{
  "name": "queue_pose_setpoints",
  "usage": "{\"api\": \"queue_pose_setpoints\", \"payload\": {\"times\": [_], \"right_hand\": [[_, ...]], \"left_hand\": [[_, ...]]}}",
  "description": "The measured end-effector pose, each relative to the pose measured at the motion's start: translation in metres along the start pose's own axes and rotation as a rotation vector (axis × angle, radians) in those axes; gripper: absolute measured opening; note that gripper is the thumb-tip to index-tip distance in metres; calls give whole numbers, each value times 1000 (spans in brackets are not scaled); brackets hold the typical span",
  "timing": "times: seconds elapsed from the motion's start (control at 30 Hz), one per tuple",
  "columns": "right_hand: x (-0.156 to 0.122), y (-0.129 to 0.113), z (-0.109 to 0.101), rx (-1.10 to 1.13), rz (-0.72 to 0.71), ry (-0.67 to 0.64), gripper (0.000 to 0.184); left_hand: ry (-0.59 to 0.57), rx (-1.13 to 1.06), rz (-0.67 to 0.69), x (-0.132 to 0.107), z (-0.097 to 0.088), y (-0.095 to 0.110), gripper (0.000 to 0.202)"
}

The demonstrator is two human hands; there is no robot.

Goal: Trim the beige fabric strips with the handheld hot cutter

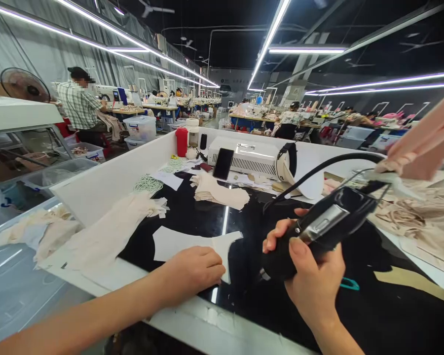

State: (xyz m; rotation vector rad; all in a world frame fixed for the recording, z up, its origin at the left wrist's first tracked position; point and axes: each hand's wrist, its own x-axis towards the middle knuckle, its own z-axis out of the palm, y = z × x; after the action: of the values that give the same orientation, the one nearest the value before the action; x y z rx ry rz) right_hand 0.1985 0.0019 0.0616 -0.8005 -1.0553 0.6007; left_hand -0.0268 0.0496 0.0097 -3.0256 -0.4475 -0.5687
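Our right hand [316, 278] has its fingers clamped around a black, rounded handheld power tool with a silver plate [323, 224], held over the black tabletop [190, 217] right of centre. The tool slants: its small silver tip [265, 274] points to the lower left, its other end to the upper right. Near the middle of the frame, our left hand [196, 268] lies with fingers together, curled down on a flat white panel with curved edges [183, 242]; we cannot tell whether they pinch it. The panel's long axis runs roughly across the frame. Beyond it lies a stack of cream fabric pieces [222, 192]. At lower left we see a large clear plastic bin [15, 301], its contents unclear. Toward upper left, an open clear plastic box [95, 156] holds small pale pieces; a lidded clear plastic tub [142, 129] has contents too blurred to name.
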Motion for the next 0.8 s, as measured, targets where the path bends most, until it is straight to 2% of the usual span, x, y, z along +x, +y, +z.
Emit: {"api": "queue_pose_setpoints", "payload": {"times": [0.1, 0.27, 0.43, 0.8], "right_hand": [[-8, 1, 8, 63, 10, -20, 38], [-18, 4, 18, 154, 55, -42, 37], [-24, 6, 25, 194, 46, -57, 38], [-20, 11, 35, 170, 39, -35, 41]], "left_hand": [[-21, 52, 72, 4, 5, 1, 12], [-14, 72, 98, 10, 13, 1, 18], [5, 27, 55, 11, 18, 3, 25], [29, -134, -20, 13, 16, 5, 16]]}}
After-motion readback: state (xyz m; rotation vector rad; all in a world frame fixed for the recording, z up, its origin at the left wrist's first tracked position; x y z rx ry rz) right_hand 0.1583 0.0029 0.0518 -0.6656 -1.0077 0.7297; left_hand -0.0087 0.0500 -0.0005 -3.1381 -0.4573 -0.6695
